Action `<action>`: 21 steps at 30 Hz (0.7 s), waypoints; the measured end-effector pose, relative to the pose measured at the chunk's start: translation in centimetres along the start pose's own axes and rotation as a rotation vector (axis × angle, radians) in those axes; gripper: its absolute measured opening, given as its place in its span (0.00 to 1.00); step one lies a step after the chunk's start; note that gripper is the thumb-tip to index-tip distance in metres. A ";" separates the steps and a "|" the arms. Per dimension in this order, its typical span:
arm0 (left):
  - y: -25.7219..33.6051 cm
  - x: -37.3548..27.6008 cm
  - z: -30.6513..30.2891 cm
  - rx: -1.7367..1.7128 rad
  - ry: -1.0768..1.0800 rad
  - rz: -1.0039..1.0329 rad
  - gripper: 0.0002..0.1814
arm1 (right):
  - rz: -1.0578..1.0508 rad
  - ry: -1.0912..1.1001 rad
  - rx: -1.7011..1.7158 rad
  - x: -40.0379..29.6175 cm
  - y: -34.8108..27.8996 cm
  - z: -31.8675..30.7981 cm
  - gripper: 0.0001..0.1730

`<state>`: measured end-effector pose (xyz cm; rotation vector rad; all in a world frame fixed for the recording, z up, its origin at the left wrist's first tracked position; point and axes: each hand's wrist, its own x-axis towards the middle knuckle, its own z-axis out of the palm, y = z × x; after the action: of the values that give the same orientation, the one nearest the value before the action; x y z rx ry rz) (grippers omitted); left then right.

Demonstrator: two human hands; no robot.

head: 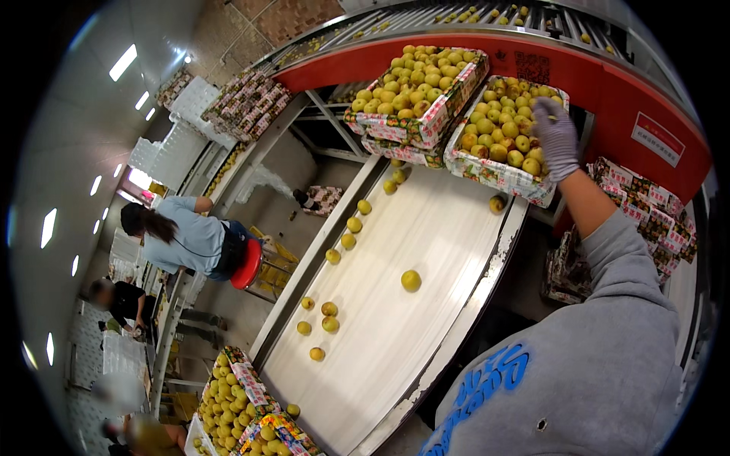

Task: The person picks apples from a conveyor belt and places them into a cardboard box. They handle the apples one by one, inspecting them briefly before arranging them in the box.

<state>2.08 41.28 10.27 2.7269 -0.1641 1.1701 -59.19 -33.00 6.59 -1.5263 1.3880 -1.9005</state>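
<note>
My right hand (554,137), in a pale grey-purple knit glove, is at the right edge of an open carton of yellow-green round fruit (507,128). Its fingers are bent over the fruit; whether they grip one cannot be told. Left of this carton, a fuller carton of fruit (410,82) rests on another carton. Both stand across the upper end of a white belt (388,228). A lone fruit (410,280) lies mid-belt, another (497,203) is just below the right carton, and several more line the belt's left side. My left hand is out of view.
Metal rails (479,285) edge the belt. A red machine panel (616,85) stands behind the cartons, below a roller conveyor (399,25). Stacked printed cartons (650,211) are at the right, more filled cartons (228,399) at the lower left. A person on a red stool (247,265) and others work beyond.
</note>
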 end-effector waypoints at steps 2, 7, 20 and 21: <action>5.3 0.2 -0.9 -0.081 0.010 0.113 0.23 | 0.164 0.150 -0.174 2.7 3.5 -4.9 0.31; 16.5 -0.2 -2.4 -0.165 -0.061 0.236 0.21 | 0.836 -0.156 -0.241 3.5 15.9 -7.6 0.44; 31.4 -7.9 -8.0 -0.717 -0.264 0.496 0.14 | 0.990 -0.543 0.390 1.3 12.3 -7.8 0.25; 31.9 -8.4 -8.5 -0.742 -0.286 0.505 0.13 | 0.973 -0.538 0.445 0.7 12.7 -7.7 0.25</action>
<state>-15.08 12.02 13.49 2.1911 -1.1242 0.5958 -70.06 -35.79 -3.18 -0.7937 1.0471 -0.9907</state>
